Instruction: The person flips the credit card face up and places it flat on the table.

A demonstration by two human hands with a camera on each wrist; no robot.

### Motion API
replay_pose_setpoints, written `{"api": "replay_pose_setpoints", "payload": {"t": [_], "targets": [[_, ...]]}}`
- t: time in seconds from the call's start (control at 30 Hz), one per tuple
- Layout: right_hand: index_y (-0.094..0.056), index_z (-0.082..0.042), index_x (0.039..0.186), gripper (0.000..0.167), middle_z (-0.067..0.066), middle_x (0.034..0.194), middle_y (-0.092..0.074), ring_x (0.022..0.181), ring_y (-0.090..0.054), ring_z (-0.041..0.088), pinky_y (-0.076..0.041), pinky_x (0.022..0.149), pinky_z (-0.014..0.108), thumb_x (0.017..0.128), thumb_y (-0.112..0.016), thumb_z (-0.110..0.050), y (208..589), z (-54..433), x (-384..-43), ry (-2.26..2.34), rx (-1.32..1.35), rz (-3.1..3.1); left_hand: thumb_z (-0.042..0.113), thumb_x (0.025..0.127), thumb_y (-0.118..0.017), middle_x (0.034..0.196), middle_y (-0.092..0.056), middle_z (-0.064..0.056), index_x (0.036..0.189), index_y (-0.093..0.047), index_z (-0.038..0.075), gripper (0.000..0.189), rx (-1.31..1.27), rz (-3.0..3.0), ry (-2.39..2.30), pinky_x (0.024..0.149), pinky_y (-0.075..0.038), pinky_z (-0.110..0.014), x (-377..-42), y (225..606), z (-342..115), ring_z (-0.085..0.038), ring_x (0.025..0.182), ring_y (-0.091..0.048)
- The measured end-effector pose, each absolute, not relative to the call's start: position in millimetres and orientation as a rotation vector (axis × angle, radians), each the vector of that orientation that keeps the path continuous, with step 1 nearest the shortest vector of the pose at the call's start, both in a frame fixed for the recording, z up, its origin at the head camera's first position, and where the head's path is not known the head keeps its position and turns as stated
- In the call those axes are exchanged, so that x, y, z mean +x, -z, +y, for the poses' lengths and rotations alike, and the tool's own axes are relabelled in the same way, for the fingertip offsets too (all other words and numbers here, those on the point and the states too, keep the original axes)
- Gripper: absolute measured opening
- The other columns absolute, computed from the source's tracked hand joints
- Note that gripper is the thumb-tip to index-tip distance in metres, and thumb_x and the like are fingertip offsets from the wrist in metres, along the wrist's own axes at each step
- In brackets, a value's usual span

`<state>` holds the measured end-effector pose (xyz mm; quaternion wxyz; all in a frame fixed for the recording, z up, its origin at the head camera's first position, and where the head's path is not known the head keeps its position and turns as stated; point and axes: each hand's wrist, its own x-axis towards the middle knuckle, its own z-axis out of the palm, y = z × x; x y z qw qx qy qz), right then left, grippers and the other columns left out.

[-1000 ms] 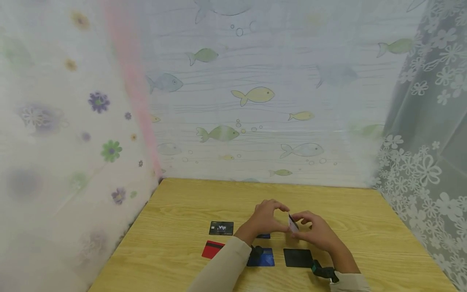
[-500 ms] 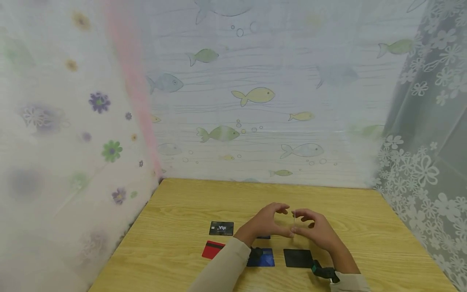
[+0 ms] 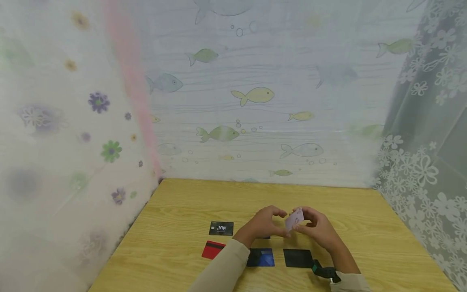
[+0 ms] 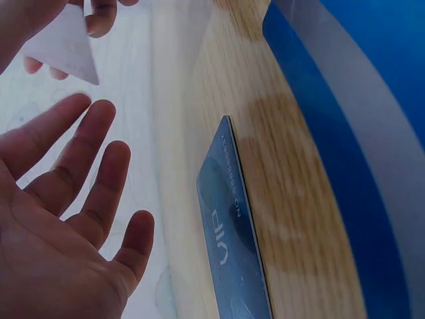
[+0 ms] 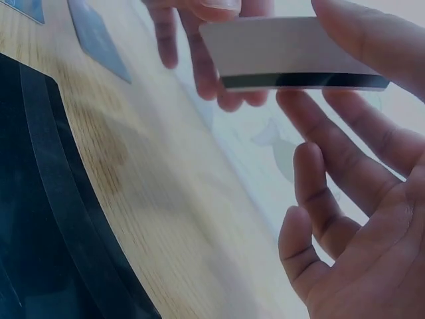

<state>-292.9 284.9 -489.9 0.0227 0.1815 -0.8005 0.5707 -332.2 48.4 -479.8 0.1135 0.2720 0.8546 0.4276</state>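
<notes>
My right hand pinches a pale plastic card between thumb and fingers, above the table. Small reddish marks show on its face in the head view; a dark magnetic stripe runs along one edge in the right wrist view. Close on the other side is my left hand, its fingers apart and gently bent, with its thumb tip right at the card's edge. Below the left hand lies a dark blue card lettered VIP, mostly hidden in the head view. A black card lies nearest the right wrist.
On the wood-grain table also lie a black Vip card, a red striped card partly behind the left sleeve, and a blue card. Fish-patterned cloth hangs along the back edge, with curtains at both sides.
The pale card has turned from a slanted view through edge-on to show its marked face. Both hands stay nearly in place, with small finger shifts; the cards on the table have not moved.
</notes>
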Motion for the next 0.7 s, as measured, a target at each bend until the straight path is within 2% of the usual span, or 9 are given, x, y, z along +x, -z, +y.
{"api": "replay_pose_setpoints", "payload": {"t": [0.23, 0.37, 0.57, 0.7], "targets": [[-0.053, 0.004, 0.14, 0.05, 0.027, 0.125, -0.066, 0.099, -0.065, 0.016, -0.057, 0.078, 0.032, 0.096, -0.072, -0.008, 490.3, 287.4, -292.0, -1.845, 0.601, -2.427, 0.042, 0.078, -0.092, 0.133, -0.063, 0.013, 0.122, -0.075, 0.03, 0.049, 0.805, 2.568, -1.213, 0.106, -0.05, -0.045, -335.2, 481.9, 49.2, -0.017, 0.131, -0.057], [-0.054, 0.0, 0.14, 0.049, 0.027, 0.127, -0.063, 0.1, -0.066, 0.018, -0.058, 0.079, 0.033, 0.095, -0.074, -0.008, 491.9, 290.5, -292.3, -1.869, 0.56, -2.435, 0.043, 0.076, -0.092, 0.132, -0.064, 0.013, 0.12, -0.075, 0.031, 0.048, 0.776, 2.595, -1.195, 0.105, -0.051, -0.044, -336.9, 483.2, 49.2, -0.018, 0.13, -0.058], [-0.052, 0.003, 0.143, 0.056, 0.023, 0.131, -0.061, 0.107, -0.065, 0.02, -0.058, 0.084, 0.033, 0.094, -0.075, -0.012, 498.4, 298.2, -294.2, -1.868, 0.484, -2.472, 0.043, 0.075, -0.093, 0.13, -0.065, 0.011, 0.116, -0.077, 0.031, 0.046, 0.727, 2.6, -1.186, 0.102, -0.052, -0.043, -336.8, 482.7, 47.4, -0.019, 0.127, -0.059], [-0.055, 0.001, 0.14, 0.054, 0.021, 0.133, -0.061, 0.107, -0.061, 0.02, -0.056, 0.084, 0.031, 0.094, -0.077, -0.014, 502.5, 304.0, -294.1, -1.834, 0.423, -2.495, 0.042, 0.074, -0.094, 0.128, -0.066, 0.01, 0.115, -0.078, 0.028, 0.046, 0.708, 2.614, -1.156, 0.1, -0.053, -0.043, -336.2, 482.6, 46.7, -0.018, 0.125, -0.061]]}}
